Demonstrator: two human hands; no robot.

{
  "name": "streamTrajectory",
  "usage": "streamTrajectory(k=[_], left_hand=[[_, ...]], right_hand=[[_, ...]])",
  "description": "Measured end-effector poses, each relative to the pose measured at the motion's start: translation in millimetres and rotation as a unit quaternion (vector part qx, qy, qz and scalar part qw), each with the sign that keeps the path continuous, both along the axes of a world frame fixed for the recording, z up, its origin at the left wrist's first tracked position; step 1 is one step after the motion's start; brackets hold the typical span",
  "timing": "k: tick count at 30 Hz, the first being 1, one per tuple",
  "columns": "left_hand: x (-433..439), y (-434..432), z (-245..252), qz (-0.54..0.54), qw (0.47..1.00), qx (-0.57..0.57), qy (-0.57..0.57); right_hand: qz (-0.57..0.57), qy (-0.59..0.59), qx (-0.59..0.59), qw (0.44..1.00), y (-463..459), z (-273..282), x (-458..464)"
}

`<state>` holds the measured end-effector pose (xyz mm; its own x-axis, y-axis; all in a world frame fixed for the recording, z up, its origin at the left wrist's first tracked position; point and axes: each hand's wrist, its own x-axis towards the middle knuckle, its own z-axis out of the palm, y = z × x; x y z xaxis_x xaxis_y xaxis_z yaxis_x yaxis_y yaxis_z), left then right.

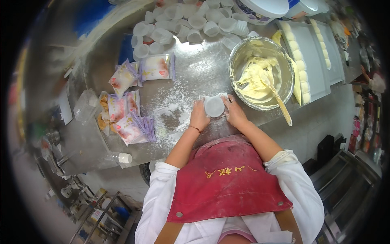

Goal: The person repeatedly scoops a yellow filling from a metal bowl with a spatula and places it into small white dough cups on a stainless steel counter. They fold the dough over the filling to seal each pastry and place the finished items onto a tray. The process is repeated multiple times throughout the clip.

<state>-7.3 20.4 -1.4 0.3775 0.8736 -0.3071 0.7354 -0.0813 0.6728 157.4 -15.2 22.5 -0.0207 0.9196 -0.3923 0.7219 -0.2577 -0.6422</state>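
Observation:
Both hands hold one small pale packet with a round, cup-like base (214, 107) just above the front of the metal table. My left hand (199, 114) grips its left side, and my right hand (235, 112) its right side. Square corners of the wrapping stick out at the top; the contents cannot be told. Right of my right hand stands a large metal bowl (282, 56) of pale yellow cream (255, 71). A spatula (279, 103) leans in it, its handle over the rim. White powder (170, 111) is scattered on the table left of my hands.
Purple-edged packets (155, 67) lie to the left, near a clear plastic bag (86, 106) and a white-capped clear bottle (124, 158). Many translucent fluted cups (196, 22) crowd the back beside a white-lidded bucket (262, 8). Rows of white rounds (294, 45) line trays (312, 58) at right.

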Motion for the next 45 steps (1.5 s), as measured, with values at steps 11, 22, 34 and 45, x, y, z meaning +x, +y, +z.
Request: streamTrajectory(k=[11,22,34,45], left_hand=[[7,-9,-4,0.009,0.994,0.016,-0.105],[5,-5,-25,0.049,0.991,0.048,-0.119],[-5,-11,-16,0.168,0.930,-0.136,-0.299],[-2,-11,-20,0.255,0.933,-0.054,-0.248]], right_hand=[[0.037,0.049,0.058,0.996,13,-4,-40],[0.080,0.025,-0.061,0.995,40,-7,-39],[-0.035,-0.087,0.196,0.976,-7,88,18],[-0.156,-0.292,-0.044,0.943,-46,116,128]])
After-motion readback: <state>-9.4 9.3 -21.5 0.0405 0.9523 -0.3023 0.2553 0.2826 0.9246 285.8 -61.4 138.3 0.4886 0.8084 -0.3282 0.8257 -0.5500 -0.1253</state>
